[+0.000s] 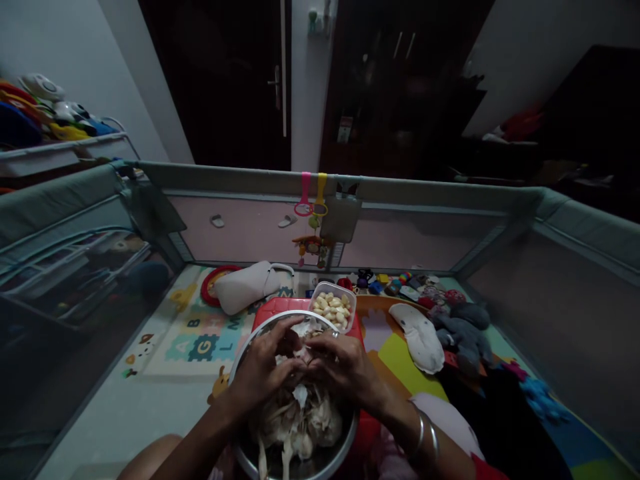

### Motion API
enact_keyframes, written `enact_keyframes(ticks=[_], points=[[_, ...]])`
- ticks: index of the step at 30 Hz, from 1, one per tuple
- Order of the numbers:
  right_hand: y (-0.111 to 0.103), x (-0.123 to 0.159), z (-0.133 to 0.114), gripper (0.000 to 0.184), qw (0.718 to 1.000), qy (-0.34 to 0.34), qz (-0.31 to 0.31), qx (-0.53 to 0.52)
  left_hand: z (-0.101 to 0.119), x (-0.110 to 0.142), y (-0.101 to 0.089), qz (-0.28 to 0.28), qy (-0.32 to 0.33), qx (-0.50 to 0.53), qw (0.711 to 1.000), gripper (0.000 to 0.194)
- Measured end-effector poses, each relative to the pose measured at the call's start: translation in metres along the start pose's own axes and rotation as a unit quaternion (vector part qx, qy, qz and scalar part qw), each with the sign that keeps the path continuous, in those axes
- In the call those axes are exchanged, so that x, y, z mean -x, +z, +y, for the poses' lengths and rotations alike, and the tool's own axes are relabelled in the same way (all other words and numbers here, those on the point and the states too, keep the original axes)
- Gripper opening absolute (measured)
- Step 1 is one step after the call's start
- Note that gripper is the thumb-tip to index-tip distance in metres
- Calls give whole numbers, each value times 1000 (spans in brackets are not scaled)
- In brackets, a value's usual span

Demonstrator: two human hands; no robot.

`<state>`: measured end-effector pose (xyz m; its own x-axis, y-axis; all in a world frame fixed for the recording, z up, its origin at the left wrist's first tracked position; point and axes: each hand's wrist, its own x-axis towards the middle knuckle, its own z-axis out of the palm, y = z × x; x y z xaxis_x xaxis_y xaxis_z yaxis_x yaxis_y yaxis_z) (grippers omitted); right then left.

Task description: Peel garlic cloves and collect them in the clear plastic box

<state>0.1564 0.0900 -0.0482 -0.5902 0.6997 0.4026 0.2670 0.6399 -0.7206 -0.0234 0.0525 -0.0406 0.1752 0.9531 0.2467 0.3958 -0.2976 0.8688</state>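
Over a metal bowl [238, 437], the fingertips of my left hand [267, 363] and my right hand [345, 367] meet, thumbs and fingers bent inward. Both hands are closed around something small that the fingers mostly hide; I cannot make out what it is. Garlic bulbs [320, 420] with dry stalks and loose papery skin [300, 395] fill the bowl below them. Just beyond the bowl's far rim, a clear plastic container [354, 303] holds peeled garlic cloves [331, 308]. Bowl and container rest on a red stool [280, 305].
A playpen fence [425, 190] surrounds a patterned play mat [150, 393]. A white padded object [245, 288] lies far left. To the right are a white pillow [420, 340], a grey plush toy [465, 333] and several small toys [385, 283] along the fence.
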Motion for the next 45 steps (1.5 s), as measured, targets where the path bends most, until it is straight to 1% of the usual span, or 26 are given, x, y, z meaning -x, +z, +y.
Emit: enact_keyframes(ticks=[3, 5, 6, 9, 12, 15, 19, 23, 26, 29, 32, 36, 41, 45], points=[[-2, -2, -2, 14, 997, 39, 5, -70, 1, 0, 0, 37, -16, -15, 999, 30], [-2, -4, -3, 12, 991, 69, 15, -111, 4, -1, 0, 57, -13, -30, 998, 14], [-2, -5, -3, 11, 988, 83, 22, -128, 5, -1, -1, 60, -5, -36, 998, 10], [-1, -6, -1, 13, 981, 110, 31, -157, 8, -1, -2, 51, 29, -48, 997, 13], [-1, -5, -1, 14, 984, 106, 23, -144, 8, 0, -1, 55, 57, -67, 995, 16], [-1, -3, -2, 16, 991, 82, 25, -98, 6, 1, 0, 72, 75, -82, 991, 17], [1, 0, -2, 17, 998, 47, 34, -33, 3, 4, 2, 77, 100, -116, 985, 15], [8, 2, 1, 17, 997, 10, 64, 28, 1, 5, 3, 72, 130, -159, 976, 14], [12, 3, 3, 19, 996, -13, 70, 53, -1, 6, 3, 64, 140, -163, 975, 15], [12, 3, 5, 20, 995, -27, 67, 62, -2, 6, 4, 62, 169, -178, 967, 20], [10, 2, 7, 19, 996, -41, 64, 53, -4, 6, 4, 48, 199, -205, 957, 22], [4, -1, 7, 19, 999, -33, 30, 13, -4, 5, 1, 27, 212, -216, 953, 17], [-5, -8, 5, 15, 996, -6, -5, -89, -2, 4, 3, 11, 212, -241, 947, 16], [-7, -11, 5, 13, 981, 37, -12, -189, -2, 5, 8, 28, 214, -251, 944, 15]])
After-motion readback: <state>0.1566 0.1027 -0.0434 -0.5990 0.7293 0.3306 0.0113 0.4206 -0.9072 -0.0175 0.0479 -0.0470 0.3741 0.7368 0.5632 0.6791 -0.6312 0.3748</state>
